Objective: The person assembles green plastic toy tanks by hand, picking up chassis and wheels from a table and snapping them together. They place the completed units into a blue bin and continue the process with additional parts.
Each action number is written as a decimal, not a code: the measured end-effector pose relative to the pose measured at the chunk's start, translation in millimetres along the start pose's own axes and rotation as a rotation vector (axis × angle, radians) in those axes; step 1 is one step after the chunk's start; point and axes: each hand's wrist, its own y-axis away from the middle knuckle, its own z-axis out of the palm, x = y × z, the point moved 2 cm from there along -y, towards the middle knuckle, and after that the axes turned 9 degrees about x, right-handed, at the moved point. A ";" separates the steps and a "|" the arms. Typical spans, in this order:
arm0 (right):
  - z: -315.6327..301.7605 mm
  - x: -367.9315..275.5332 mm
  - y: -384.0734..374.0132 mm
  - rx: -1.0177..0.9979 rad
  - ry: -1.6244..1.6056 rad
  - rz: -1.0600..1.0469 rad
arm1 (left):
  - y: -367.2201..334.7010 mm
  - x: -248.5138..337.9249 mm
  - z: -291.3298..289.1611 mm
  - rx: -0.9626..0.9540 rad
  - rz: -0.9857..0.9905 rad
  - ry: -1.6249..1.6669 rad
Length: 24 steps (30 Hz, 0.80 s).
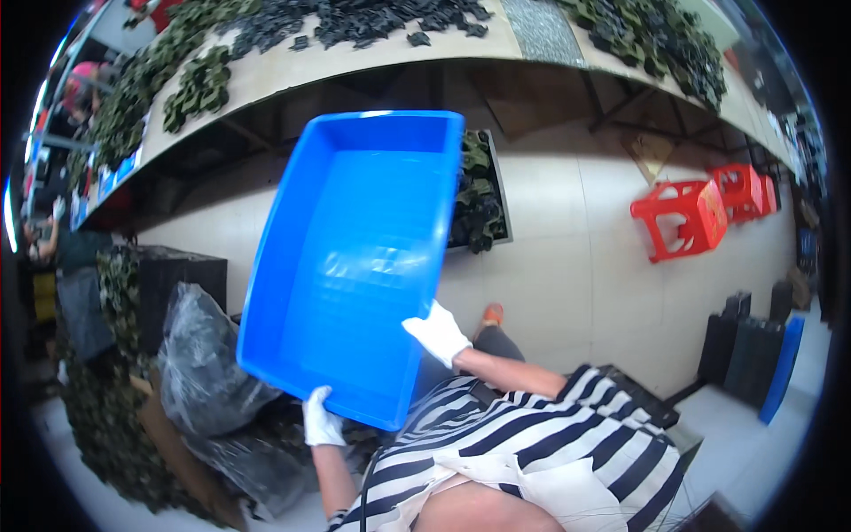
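Note:
A large blue plastic bin [355, 230], with nothing inside it, is held up in front of me, tilted so its inside faces me. My left hand [323, 420], in a white glove, grips its near rim at the lower left corner. On the right rim, my right hand [438, 335] is closed, also white-gloved, with its fingers over the edge. Behind the bin, partly hidden by it, a grey crate [505, 191] of dark green and black moulded pieces stands on the floor.
A long table [461, 49] piled with green and black pieces runs across the far side. Red plastic stools [687, 217] stand at right, near dark crates [749, 350]. Left are a clear plastic bag [199, 372] and heaped green pieces [106, 443]. Another person [75, 235] is at far left.

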 end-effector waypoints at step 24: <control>274.9 -137.0 -270.3 -0.312 0.062 0.133 | -222.0 317.2 60.7 0.032 0.036 0.043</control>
